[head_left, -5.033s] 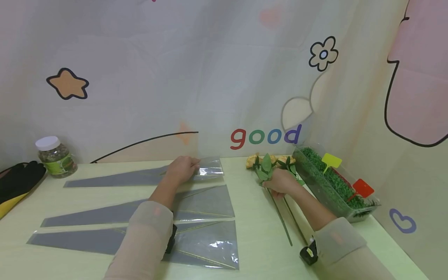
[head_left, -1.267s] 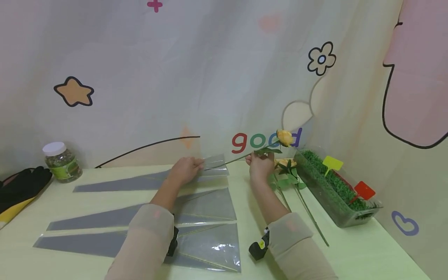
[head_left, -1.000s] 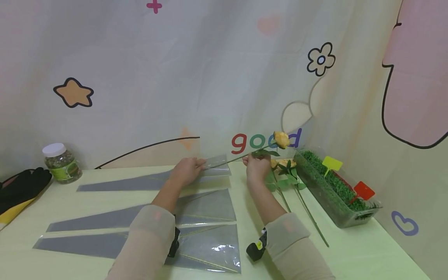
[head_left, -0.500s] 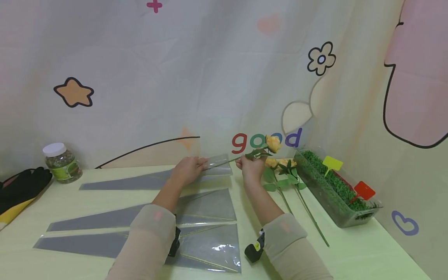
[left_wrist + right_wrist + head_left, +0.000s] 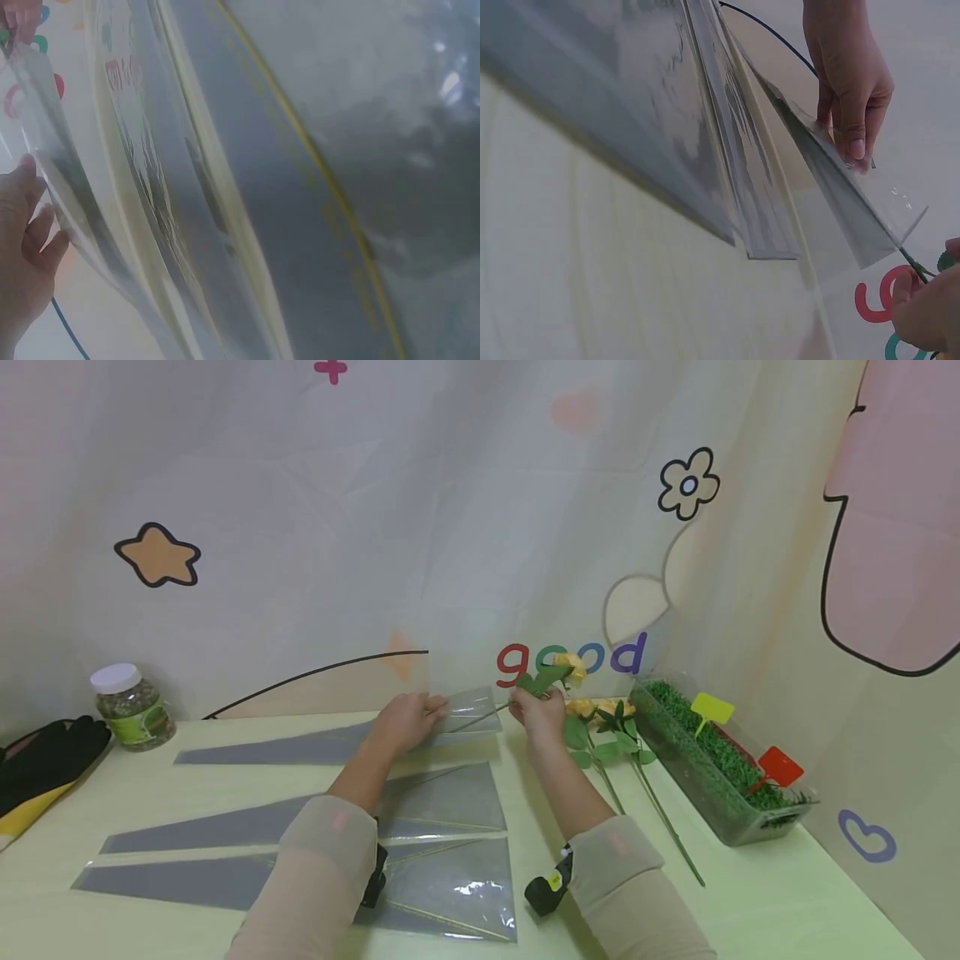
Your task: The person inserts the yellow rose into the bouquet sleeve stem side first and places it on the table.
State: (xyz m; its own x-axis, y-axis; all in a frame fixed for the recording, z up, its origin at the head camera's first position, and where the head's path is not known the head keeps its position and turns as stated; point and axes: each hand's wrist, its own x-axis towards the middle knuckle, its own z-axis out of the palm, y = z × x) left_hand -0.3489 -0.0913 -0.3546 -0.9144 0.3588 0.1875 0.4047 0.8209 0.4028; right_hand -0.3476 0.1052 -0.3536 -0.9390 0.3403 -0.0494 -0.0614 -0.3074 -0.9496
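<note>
Nearest, at the right hand's 7 o'clock, two tapering grey-and-clear plastic sleeves lie flat on the pale tabletop, no flower visible inside. At 4 o'clock, two yellow-petalled, green-leaved roses wait unsleeved. The right hand pinches a third yellow rose, its green stem partly inside the far grey-and-clear sleeve, which the left hand pinches. Multicoloured wall lettering at 1 o'clock reads "good".

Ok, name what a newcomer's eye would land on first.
Probably the yellow rose in the right hand, its stem in the mouth of the plastic sleeve the left hand pinches, toward the far edge of the table. Next, the grass-filled tray at the right, with a yellow tag and a red tag, and the colourful "good" lettering behind.
</note>
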